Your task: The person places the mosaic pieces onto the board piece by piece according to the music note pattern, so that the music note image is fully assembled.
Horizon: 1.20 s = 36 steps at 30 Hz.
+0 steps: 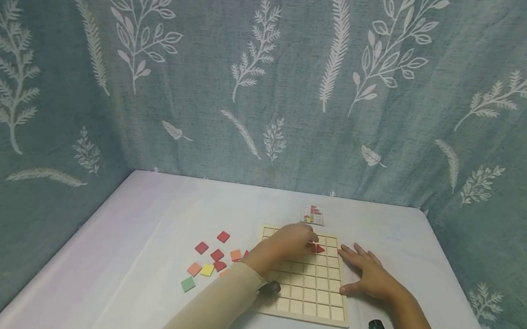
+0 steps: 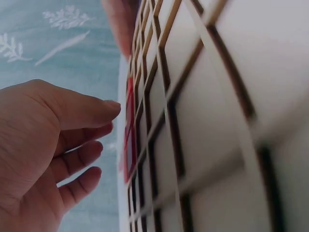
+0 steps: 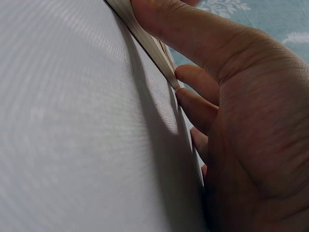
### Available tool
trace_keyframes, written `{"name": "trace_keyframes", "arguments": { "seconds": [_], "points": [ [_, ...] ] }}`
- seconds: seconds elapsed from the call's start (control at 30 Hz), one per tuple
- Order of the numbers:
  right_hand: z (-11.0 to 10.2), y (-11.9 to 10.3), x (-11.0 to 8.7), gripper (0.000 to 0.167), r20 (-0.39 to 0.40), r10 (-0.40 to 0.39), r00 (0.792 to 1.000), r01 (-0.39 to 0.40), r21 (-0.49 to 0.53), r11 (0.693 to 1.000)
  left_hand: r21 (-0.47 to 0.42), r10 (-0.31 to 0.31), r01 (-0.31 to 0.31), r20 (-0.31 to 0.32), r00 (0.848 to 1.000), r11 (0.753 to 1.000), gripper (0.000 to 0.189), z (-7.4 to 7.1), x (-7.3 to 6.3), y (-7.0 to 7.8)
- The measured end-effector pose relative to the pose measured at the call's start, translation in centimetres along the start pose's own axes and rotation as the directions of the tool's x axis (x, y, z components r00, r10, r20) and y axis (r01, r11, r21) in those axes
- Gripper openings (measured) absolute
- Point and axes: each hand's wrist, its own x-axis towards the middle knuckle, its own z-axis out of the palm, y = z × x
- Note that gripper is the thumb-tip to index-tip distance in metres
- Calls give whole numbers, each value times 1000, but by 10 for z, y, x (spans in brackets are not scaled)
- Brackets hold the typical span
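A pale wooden grid board (image 1: 309, 294) with square compartments lies on the table. My left hand (image 1: 293, 240) reaches over its far part, beside red tiles (image 1: 318, 248) in the grid. In the left wrist view, the thumb and loosely bent fingers (image 2: 79, 104) hover close to the red tiles (image 2: 129, 125), with nothing held between them. At the board's right side, my right hand (image 1: 368, 276) rests with its fingers spread. Its thumb (image 3: 169, 21) touches the wooden edge in the right wrist view, with other fingertips along that same edge.
Left of the board lie loose tiles: several red ones (image 1: 202, 248), orange ones (image 1: 195, 269), a yellow one (image 1: 207, 270) and a green one (image 1: 188, 284). My left forearm partly covers this group. A small card (image 1: 312, 214) with a coloured grid pattern lies beyond the board.
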Motion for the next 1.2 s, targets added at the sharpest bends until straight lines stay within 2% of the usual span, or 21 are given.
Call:
{"name": "trace_keyframes", "arguments": {
  "seconds": [0.17, 0.47, 0.7, 0.83, 1.0, 1.07, 1.17, 1.2],
  "points": [
    [1, -3, 1, 109, 9, 8, 1000, -8, -1, 1000, -29, -48, 49, 5, 999, 998, 23, -11, -25, -11],
    [0, 0, 0, 110, -1, 2, 1000, -2, 5, 1000, -1, -120, 120, 15, 993, 993, 23, -27, -64, -29],
    [3, -1, 0, 111, 9, 11, 1000, -11, 13, 1000, -5, -172, 172, 2, 985, 985, 25, -34, -96, -47],
    [2, -1, -1, 110, 1, 3, 1000, -3, 15, 1000, -9, -211, 211, 8, 977, 977, 24, -33, -107, -55],
    [1, -1, -1, 110, 0, 0, 1000, 0, 9, 1000, -20, -290, 291, 38, 956, 957, 25, -32, -117, -61],
    [1, -2, -1, 110, -1, 2, 1000, -2, 10, 1000, -21, -338, 339, 56, 940, 940, 26, -33, -121, -62],
    [2, -3, -1, 110, 1, 6, 1000, -6, 19, 1000, -43, -430, 435, 97, 898, 899, 31, -34, -128, -64],
    [2, -3, -1, 110, 1, 4, 1000, -4, 21, 1000, -54, -441, 448, 99, 892, 893, 32, -35, -131, -65]
  ]
}}
